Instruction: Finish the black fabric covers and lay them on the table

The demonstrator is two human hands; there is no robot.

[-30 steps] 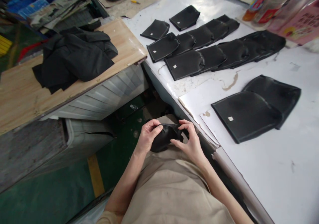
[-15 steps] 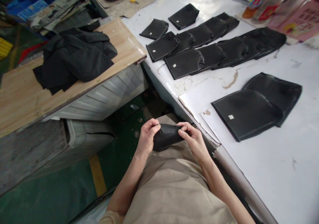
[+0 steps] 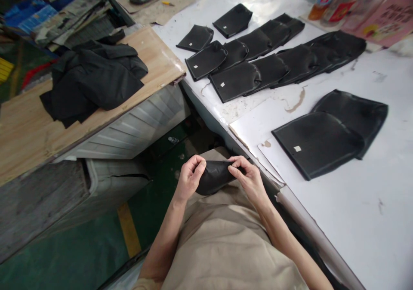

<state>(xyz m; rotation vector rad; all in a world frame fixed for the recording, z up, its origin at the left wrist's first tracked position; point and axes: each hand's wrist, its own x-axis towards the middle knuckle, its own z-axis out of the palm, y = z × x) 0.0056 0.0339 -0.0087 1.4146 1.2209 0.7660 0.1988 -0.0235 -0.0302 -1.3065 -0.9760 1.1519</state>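
Observation:
A small black piece [image 3: 214,178] is stretched between my two hands, in front of my body and beside the white table's edge. My left hand [image 3: 191,176] pinches its upper left corner between thumb and fingers. Its upper right corner is pinched in my right hand [image 3: 247,176]. To the right, two larger black pieces [image 3: 319,143] overlap on the white table [image 3: 364,204], the front one bearing a small white sticker. Farther back, overlapping rows of similar black pieces [image 3: 235,81] lie with two separate ones [image 3: 232,21] behind them.
On the left, black cloth [image 3: 97,75] is heaped on a wooden board [image 3: 26,131]. A grey bin [image 3: 112,182] stands below it. Bottles [image 3: 342,1] and a pink package [image 3: 383,19] are at the back right. A yellow pen [image 3: 167,3] lies at the back.
The view has shifted slightly, so the table items appear a little farther left. My right hand has moved slightly left along the top edge of the black piece, and both hands keep their pinch.

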